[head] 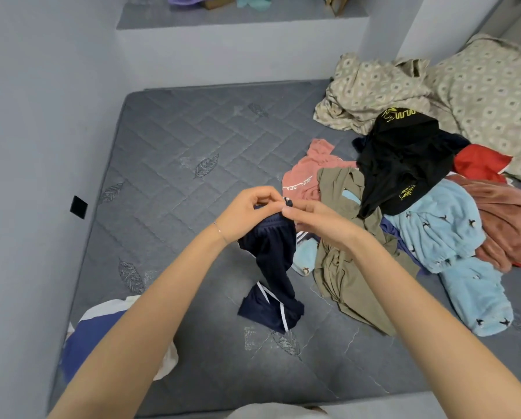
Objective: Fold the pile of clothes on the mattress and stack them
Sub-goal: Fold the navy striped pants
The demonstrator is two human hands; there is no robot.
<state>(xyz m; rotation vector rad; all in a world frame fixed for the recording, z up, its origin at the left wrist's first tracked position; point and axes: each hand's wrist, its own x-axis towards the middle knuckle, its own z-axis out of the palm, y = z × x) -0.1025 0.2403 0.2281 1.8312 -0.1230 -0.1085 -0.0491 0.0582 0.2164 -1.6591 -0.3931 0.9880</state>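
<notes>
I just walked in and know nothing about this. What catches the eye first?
The left hand and right hand meet mid-frame, pinching the top of navy shorts that hang down to the grey mattress. To their right lies a bright pile of clothes, a black top uppermost. Patterned bedding is bunched in the far right corner.

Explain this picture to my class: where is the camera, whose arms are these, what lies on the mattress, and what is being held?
No machine here: these are a person's two bare arms, seen from one camera worn on the head, looking forward and down. The left hand and right hand both pinch the top of dark blue shorts with white stripes, whose lower end reaches the grey mattress. To the right lies an unfolded pile: a pink top, an olive garment, a black shirt and light blue fleece. Behind it sits patterned bedding.
</notes>
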